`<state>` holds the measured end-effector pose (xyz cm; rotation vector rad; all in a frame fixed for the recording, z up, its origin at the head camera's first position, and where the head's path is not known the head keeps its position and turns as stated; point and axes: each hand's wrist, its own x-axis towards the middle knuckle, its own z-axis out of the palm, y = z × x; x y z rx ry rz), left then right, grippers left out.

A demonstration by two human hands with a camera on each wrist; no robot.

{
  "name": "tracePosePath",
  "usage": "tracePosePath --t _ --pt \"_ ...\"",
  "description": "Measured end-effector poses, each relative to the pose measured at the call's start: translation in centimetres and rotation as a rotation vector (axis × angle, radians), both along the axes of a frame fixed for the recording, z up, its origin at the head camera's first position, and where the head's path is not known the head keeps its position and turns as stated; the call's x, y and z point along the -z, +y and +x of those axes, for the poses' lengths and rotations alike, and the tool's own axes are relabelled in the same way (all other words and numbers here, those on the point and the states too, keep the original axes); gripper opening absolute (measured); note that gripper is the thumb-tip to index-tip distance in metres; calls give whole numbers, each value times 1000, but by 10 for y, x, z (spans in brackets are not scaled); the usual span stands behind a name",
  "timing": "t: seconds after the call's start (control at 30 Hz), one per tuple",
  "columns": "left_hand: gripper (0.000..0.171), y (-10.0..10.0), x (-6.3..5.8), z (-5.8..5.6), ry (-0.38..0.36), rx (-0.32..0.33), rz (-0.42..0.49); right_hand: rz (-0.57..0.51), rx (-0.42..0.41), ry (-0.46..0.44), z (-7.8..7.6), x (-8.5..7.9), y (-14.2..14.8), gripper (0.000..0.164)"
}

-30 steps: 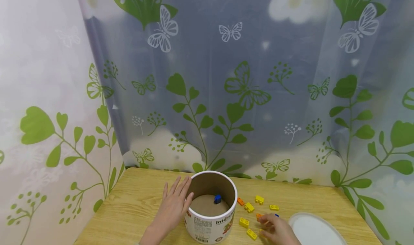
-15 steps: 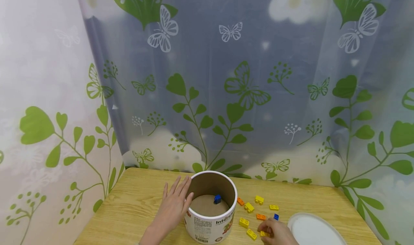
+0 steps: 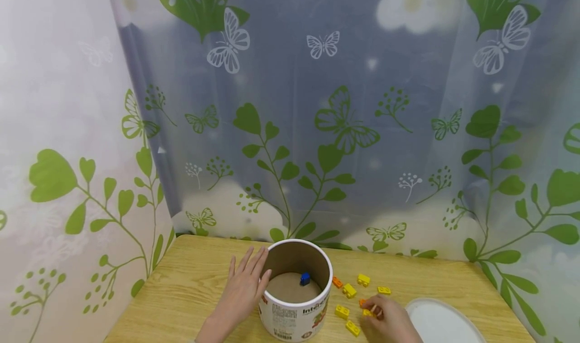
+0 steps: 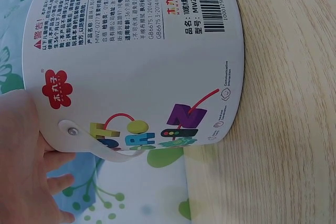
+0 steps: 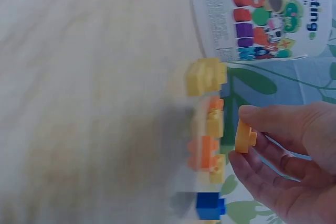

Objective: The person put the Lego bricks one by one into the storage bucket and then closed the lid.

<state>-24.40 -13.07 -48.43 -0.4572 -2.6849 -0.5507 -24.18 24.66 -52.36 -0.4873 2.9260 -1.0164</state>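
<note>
A white printed tub (image 3: 290, 318) stands without its lid on the wooden table, with one blue toy brick (image 3: 305, 279) on its floor. My left hand (image 3: 242, 290) rests at the tub's left rim, fingers extended; the tub's handle (image 4: 113, 150) hangs near that hand in the left wrist view. Between thumb and fingertips, my right hand (image 3: 390, 320) pinches a yellow toy brick (image 5: 243, 137), held above the table to the right of the tub. Beneath it an orange brick (image 3: 362, 302) is partly covered by the hand. Another blue brick (image 5: 208, 206) shows only in the right wrist view.
Several yellow bricks (image 3: 342, 311) lie scattered to the right of the tub, with an orange brick (image 3: 337, 282) close by its side. At the right lies a round white lid (image 3: 446, 323). A patterned curtain (image 3: 290, 131) hangs behind the table (image 3: 181, 282).
My right hand has closed its fingertips on the front yellow brick and raised it off the table, covering the blue brick from the head view. My left hand and the tub stay put.
</note>
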Motion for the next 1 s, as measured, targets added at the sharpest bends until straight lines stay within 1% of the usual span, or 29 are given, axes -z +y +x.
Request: tracePosePath --t 0.13,0.33,0.47,0.67,0.83,1.0 --pt "56 0 0 0 1 -1 1 -28 22 48 0 -13 -5 15" --pt "56 0 0 -1 4 0 -8 -72 93 71 0 -30 -12 18" --pt "56 -1 1 -1 7 0 -11 -85 146 78 -2 -37 -15 20" --pt "56 0 0 0 5 -2 -14 -114 191 145 -6 -45 -21 19" --pt "56 1 -3 1 -2 -2 -9 -126 205 211 -8 -51 -26 20" --pt "56 0 -4 1 -2 0 -8 -143 183 274 -11 -54 -31 21"
